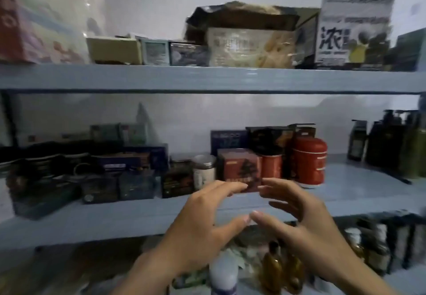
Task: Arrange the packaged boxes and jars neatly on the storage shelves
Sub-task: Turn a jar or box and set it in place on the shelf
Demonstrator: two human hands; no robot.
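We log two blue-grey shelves. Upper shelf (207, 79): floral box (41, 18) far left, small boxes (149, 51) mid, tall white carton (355, 22) right. Middle shelf (345, 193): dark boxes (115, 186) left, white jar (204, 171) just beside red box (238, 168), red canister (310, 163), pump bottles (391, 142) far right.
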